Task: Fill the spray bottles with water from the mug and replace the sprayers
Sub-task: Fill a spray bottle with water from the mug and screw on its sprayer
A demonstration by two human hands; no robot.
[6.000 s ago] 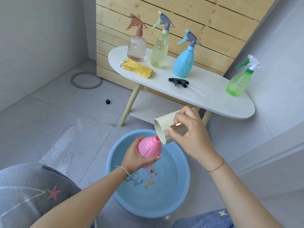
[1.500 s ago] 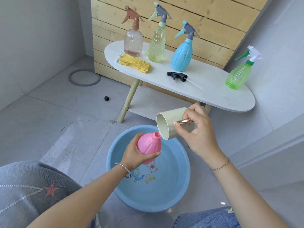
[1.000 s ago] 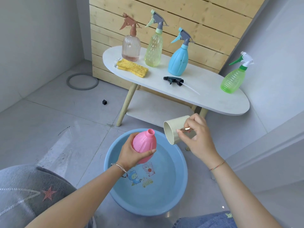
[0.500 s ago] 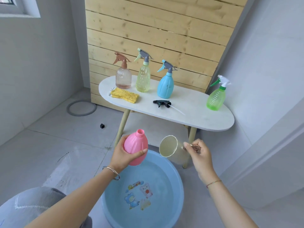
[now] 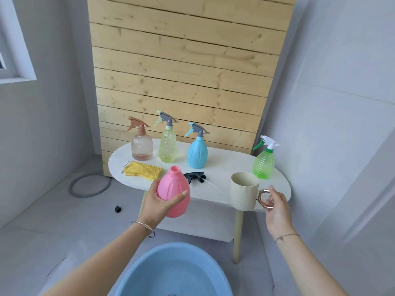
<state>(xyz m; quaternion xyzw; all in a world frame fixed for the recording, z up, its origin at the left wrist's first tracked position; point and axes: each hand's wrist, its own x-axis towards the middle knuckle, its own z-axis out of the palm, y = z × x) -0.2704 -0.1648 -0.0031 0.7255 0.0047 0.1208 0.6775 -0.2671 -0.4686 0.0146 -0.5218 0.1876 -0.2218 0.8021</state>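
Room: grey walls and a grey tiled floor, with a pale wood-plank panel (image 5: 181,71) against the back wall.
Counter: a white oval counter (image 5: 230,165) on wooden legs stands in front of the panel, with a lower shelf beneath it.
Basin: a blue basin (image 5: 171,270) sits on the floor at the near edge of view, between the forearms.
Left hand: the left hand (image 5: 158,201) wraps round the belly of the pink bottle (image 5: 174,195) and holds it up in front of the counter's near edge.
Pink bottle: nearly upright, its threaded neck open at the top.
Right hand: the right hand (image 5: 277,208) pinches the copper ring handle of the mug (image 5: 243,191).
Mug: cream, upright, at the counter's front edge; whether it rests there I cannot tell.
Standing bottles: clear bottle (image 5: 142,146), yellow bottle (image 5: 168,149) and blue bottle (image 5: 197,153) in a row at the back, green bottle (image 5: 264,164) apart at the right end, all with sprayers on.
Floor ring: a grey ring (image 5: 90,185) lies left of the counter.
Cloth: a folded yellow cloth (image 5: 142,169) lies in front of the clear bottle.
Sprayer: a black sprayer (image 5: 195,176) lies on the counter just behind the pink bottle, its tube pointing toward the mug.
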